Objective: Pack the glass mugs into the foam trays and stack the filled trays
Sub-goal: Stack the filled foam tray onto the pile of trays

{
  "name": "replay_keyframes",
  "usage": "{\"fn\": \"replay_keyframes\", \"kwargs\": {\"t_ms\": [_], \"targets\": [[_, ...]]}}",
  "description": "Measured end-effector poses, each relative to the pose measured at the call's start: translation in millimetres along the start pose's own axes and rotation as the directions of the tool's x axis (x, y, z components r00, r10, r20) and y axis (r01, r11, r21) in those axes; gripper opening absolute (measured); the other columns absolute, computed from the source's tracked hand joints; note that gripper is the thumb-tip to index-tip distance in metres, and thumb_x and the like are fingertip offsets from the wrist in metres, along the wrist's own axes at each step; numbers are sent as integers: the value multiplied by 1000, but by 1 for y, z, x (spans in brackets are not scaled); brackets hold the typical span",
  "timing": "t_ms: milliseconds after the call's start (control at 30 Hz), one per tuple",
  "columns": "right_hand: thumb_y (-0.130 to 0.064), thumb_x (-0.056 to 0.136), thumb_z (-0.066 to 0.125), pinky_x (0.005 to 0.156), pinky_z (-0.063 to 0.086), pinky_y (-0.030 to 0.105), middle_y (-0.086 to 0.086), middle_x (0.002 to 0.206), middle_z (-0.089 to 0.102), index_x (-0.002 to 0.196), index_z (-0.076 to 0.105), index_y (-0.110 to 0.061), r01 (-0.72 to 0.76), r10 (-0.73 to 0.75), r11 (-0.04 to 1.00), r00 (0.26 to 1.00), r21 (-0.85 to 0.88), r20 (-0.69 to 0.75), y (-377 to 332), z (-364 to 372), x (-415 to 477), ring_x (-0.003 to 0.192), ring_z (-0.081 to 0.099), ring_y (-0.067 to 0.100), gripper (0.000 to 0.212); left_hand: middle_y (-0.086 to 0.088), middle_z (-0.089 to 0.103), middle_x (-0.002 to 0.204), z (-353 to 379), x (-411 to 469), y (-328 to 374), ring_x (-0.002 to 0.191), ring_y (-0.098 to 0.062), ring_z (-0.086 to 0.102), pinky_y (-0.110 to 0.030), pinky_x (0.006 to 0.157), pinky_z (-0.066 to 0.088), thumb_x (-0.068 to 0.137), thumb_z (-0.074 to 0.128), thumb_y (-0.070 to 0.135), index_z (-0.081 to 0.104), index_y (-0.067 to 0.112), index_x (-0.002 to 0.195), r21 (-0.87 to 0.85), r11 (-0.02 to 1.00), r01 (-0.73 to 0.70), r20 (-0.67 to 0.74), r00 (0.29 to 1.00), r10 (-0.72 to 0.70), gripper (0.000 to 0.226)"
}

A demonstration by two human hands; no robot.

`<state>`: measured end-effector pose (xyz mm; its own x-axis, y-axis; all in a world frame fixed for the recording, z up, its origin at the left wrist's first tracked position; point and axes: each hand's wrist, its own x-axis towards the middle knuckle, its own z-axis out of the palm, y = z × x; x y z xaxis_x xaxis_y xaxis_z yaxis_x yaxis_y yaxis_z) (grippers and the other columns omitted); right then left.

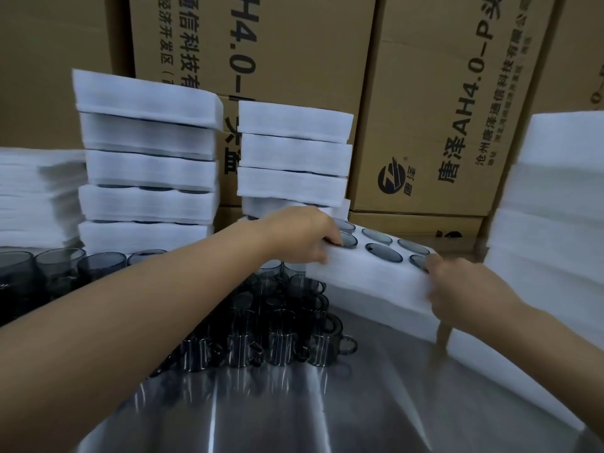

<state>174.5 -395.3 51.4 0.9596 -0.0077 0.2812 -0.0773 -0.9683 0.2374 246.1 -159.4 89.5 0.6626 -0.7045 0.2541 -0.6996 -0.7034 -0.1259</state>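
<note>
A white foam tray (369,282) filled with dark glass mugs is lifted off the metal table, tilted, at centre right. My left hand (300,233) grips its far left corner, fingers curled over the top edge. The tray's near right end is held by my right hand (464,289), which is blurred. Several loose smoky glass mugs (281,328) stand crowded on the table below my left arm. Two stacks of filled foam trays rise behind, a taller left stack (147,171) and a shorter right stack (294,152).
Cardboard boxes (425,93) form a wall at the back. Thin foam sheets (36,194) are piled at far left, and a stack of foam trays (552,197) stands at the right. The shiny metal table (294,413) spreads in front.
</note>
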Motion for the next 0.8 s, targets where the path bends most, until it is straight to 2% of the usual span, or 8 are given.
{"fn": "replay_keyframes", "kwargs": {"t_ms": [67, 167, 233, 333, 467, 533, 633, 800], "targets": [[-12, 88, 47, 58, 35, 27, 0, 86, 54, 114, 42, -14, -17, 17, 1000, 1000, 1, -2, -2, 0, -2, 81, 54, 25, 26, 8, 66, 113, 1, 2, -2, 95, -11, 56, -25, 73, 42, 88, 66, 26, 67, 25, 116, -53, 998, 17, 2, 1000, -17, 28], [-11, 85, 47, 58, 36, 27, -4, 71, 40, 111, 46, -15, -39, 39, 999, 999, 19, -28, -2, -2, -5, 74, 47, 22, 26, 10, 69, 110, 4, 2, -3, 74, 14, 52, -2, 62, 37, 85, 70, 23, 69, 24, 114, -162, 987, 18, -4, 1000, -19, 29], [-10, 83, 46, 53, 32, 27, -5, 68, 35, 106, 47, -15, -53, 53, 999, 998, 10, -42, -1, -5, -9, 72, 45, 22, 24, 8, 70, 111, 6, 3, -4, 70, 26, 47, 7, 65, 30, 84, 71, 20, 70, 21, 115, -226, 974, 6, -16, 1000, -10, 31], [-9, 83, 46, 53, 30, 27, -4, 70, 35, 93, 39, -17, -66, 67, 998, 996, 15, -50, -4, -5, -16, 72, 44, 22, 14, 7, 68, 116, 9, 9, -4, 76, 5, 51, -1, 65, 33, 84, 71, 19, 69, 21, 116, -212, 977, 28, -25, 999, -34, 32], [-9, 84, 48, 51, 31, 25, -2, 76, 45, 85, 35, -19, -59, 63, 997, 995, 54, -73, -6, 1, -10, 70, 44, 20, 17, 7, 66, 122, 17, 26, -4, 107, -14, 56, -17, 77, 35, 86, 69, 18, 67, 21, 120, -149, 986, 80, -35, 996, -86, 34], [-7, 84, 48, 45, 25, 24, -4, 69, 38, 84, 35, -17, -71, 75, 996, 995, 56, -72, -6, 4, -3, 64, 39, 19, 17, 7, 64, 125, 20, 33, -6, 116, -17, 53, -26, 89, 42, 87, 68, 19, 65, 23, 122, -120, 986, 114, -41, 992, -120, 35], [-6, 82, 48, 49, 32, 26, -2, 68, 37, 93, 45, -13, -94, 100, 991, 993, 91, -64, -2, 3, 8, 67, 43, 22, 14, 7, 63, 127, 21, 40, -11, 121, -17, 50, -31, 98, 42, 88, 67, 19, 64, 22, 124, -117, 984, 134, -52, 989, -141, 36], [-5, 80, 49, 70, 51, 32, 7, 95, 61, 113, 56, -12, -103, 106, 975, 994, 195, -2, 5, 3, 9, 87, 59, 28, 35, 10, 67, 118, 21, 41, -15, 111, -13, 55, -23, 84, 40, 87, 68, 23, 68, 22, 118, -120, 990, 70, -10, 997, -71, 32]]}}
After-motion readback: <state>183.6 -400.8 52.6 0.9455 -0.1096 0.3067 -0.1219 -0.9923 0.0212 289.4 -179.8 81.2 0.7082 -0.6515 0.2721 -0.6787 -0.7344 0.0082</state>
